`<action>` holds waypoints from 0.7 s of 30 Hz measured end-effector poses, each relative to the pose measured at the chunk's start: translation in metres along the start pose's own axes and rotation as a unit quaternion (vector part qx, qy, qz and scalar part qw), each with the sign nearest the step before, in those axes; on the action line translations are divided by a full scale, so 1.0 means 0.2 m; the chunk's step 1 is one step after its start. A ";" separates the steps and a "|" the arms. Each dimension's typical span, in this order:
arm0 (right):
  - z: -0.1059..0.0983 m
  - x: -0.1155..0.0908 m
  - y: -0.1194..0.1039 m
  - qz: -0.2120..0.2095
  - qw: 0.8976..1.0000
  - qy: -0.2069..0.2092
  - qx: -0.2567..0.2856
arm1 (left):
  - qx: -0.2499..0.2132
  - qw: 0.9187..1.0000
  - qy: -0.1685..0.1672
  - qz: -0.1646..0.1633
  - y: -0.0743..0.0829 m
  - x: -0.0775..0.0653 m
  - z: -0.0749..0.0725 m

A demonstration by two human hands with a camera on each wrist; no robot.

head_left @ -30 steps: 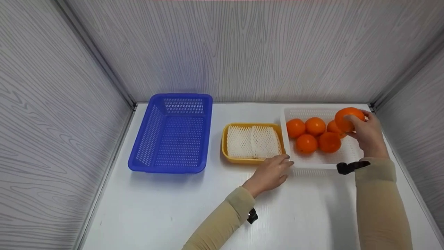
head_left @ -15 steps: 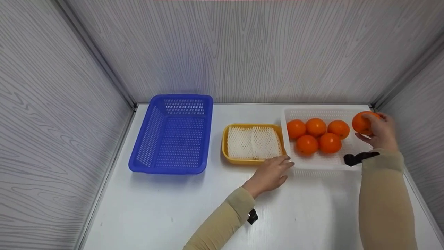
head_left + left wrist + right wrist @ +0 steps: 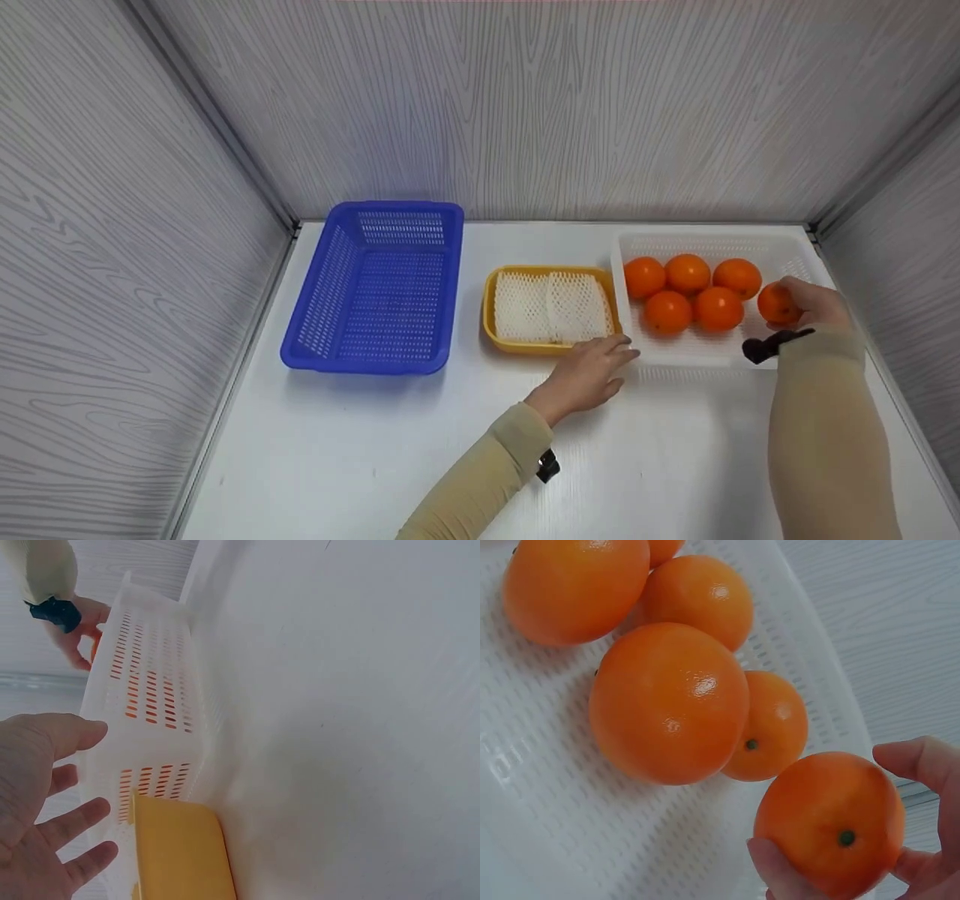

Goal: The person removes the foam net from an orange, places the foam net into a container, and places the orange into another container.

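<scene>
Inside the right part of the white basket point(image 3: 690, 361), my right hand point(image 3: 821, 304) holds an orange point(image 3: 777, 303). The right wrist view shows its fingers point(image 3: 780, 874) and thumb around that orange, whose green stem end faces the camera. Several other oranges point(image 3: 718, 308) lie to its left in the same basket. My left hand point(image 3: 583, 373) is at the front corner where the yellow basket point(image 3: 517, 347) meets the white one. Its fingers are spread and hold nothing in the left wrist view; whether they touch a rim I cannot tell.
White foam net sleeves point(image 3: 551, 307) lie flat in the yellow basket. A blue basket point(image 3: 448, 300) with nothing in it stands at the left of the white table point(image 3: 360, 457). Wood-patterned panels point(image 3: 525, 112) enclose the back and both sides.
My right hand first carried the orange to the right, away from the others, then lowered it nearer the front of the white basket. The left hand has stayed in place.
</scene>
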State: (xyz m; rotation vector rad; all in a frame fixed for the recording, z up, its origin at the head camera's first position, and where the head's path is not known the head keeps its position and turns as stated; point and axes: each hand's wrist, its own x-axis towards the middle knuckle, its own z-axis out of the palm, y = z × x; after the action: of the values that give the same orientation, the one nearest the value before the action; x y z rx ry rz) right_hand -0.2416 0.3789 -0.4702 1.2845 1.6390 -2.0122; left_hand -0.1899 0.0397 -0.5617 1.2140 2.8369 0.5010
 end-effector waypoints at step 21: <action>0.04 -0.13 0.08 0.038 0.997 -0.056 -0.021 | 0.022 0.999 -0.030 0.018 0.02 -0.01 -0.02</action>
State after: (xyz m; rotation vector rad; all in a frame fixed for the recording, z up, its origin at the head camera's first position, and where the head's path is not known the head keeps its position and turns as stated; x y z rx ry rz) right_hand -0.2203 0.3587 -0.4615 1.1782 1.5490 -1.9574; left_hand -0.1868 0.0397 -0.5576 1.2677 2.7959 0.3982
